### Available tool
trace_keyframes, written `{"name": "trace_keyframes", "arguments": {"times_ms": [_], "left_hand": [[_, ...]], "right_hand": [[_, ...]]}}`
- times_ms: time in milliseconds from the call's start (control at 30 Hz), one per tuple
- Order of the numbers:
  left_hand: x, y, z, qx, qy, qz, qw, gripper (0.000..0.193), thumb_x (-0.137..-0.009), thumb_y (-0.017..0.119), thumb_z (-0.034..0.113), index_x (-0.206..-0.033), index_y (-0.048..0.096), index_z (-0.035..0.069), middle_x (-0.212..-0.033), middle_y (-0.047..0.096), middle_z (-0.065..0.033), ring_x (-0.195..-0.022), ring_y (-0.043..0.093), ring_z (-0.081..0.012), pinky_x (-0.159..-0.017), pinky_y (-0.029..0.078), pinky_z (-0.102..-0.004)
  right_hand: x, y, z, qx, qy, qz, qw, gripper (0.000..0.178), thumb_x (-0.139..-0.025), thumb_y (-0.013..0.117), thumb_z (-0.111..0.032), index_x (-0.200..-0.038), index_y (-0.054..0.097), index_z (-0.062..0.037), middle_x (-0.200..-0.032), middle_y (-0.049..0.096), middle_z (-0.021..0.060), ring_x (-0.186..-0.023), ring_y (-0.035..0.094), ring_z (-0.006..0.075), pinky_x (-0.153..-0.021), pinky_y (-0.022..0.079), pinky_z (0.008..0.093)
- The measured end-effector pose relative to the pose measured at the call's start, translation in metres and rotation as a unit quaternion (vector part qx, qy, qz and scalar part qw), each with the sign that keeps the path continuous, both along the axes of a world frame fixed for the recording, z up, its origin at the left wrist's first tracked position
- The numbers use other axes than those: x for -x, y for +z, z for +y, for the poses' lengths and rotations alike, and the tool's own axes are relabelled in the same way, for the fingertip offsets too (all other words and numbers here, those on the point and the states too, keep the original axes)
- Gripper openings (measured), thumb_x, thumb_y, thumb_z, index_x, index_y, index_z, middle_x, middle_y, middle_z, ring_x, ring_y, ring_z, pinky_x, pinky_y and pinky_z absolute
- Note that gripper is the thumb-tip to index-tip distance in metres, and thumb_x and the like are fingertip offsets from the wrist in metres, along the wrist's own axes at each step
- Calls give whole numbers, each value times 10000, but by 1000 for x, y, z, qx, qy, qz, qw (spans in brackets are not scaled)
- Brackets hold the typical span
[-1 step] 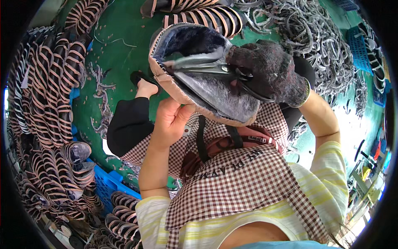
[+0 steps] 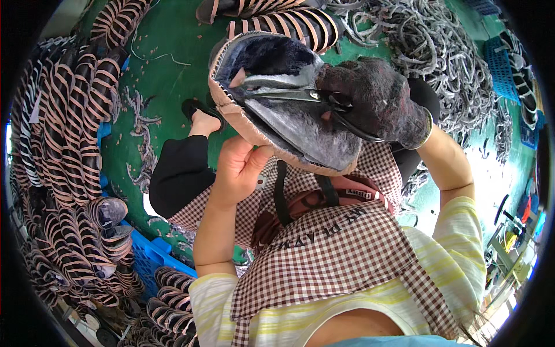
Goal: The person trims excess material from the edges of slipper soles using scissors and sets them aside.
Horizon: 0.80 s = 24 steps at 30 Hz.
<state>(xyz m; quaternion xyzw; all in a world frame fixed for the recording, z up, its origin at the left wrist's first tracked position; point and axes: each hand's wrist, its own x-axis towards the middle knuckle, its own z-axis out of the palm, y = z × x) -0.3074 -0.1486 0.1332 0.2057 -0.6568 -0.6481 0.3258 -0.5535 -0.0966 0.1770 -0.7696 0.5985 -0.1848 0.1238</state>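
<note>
A slipper (image 2: pixel 289 120) with grey plush lining and a tan edge is tilted over my lap, its opening facing up. My left hand (image 2: pixel 236 170), bare, pinches its near tan edge between thumb and fingers. In a dark knitted glove, my right hand (image 2: pixel 378 101) holds black-handled scissors (image 2: pixel 289 96) over the opening, the blades pointing left toward the toe end. A small tan scrap (image 2: pixel 237 78) shows beside the blade tips against the lining. The gloved fingers partly hide the scissor handles and the slipper's right side.
Rows of nested dark slippers with tan edges (image 2: pixel 72 124) fill the left, near a blue crate (image 2: pixel 144 263). More slippers (image 2: pixel 283 29) lie ahead. A heap of grey fuzzy trimmings (image 2: pixel 439 55) covers the floor at the far right, near a blue basket (image 2: pixel 500 69). Scraps dot the green floor (image 2: pixel 167 110).
The blurred scissor blades now look sharp and nearly together. The small tan scrap stands out clearly beside their tips. The slipper and both hands have barely shifted.
</note>
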Motion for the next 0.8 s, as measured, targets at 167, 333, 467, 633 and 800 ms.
{"name": "trace_keyframes", "arguments": {"times_ms": [167,333,467,633,800], "left_hand": [[0,1,1,-17,-13,-6,1000,158,-833,534,29,-975,555,-36,-904,603,-70,-820,561,-151,-750,437,-270],[4,10,-1,-2,-49,-27,998,165,-832,533,28,-985,549,-34,-909,604,-68,-832,562,-155,-764,432,-273],[1,8,1,19,-64,-32,997,171,-824,530,16,-985,562,-32,-916,610,-72,-857,566,-160,-767,431,-270],[-12,9,1,62,-13,-78,995,210,-764,556,-52,-972,580,-31,-933,618,-115,-900,579,-189,-799,431,-276],[-37,-12,-5,92,-21,-86,992,165,-790,562,9,-949,571,-32,-932,604,-82,-926,565,-173,-807,422,-268]], "right_hand": [[8,1,-4,53,-24,-61,996,408,-612,708,-252,-977,596,-107,-825,598,93,-738,590,285,-617,464,361],[5,11,-11,175,35,54,983,465,-542,747,-229,-961,595,-98,-836,596,63,-728,587,246,-589,439,346],[2,7,-10,151,24,59,987,419,-564,750,-229,-935,601,-101,-798,598,57,-669,590,246,-570,444,328],[30,-20,-12,19,-228,-99,968,341,-734,670,-170,-1038,560,-61,-843,624,57,-740,599,177,-669,471,280],[49,-78,2,33,-79,-365,927,517,-781,654,-187,-1223,444,-22,-1173,507,93,-1020,495,148,-868,407,300]]}}
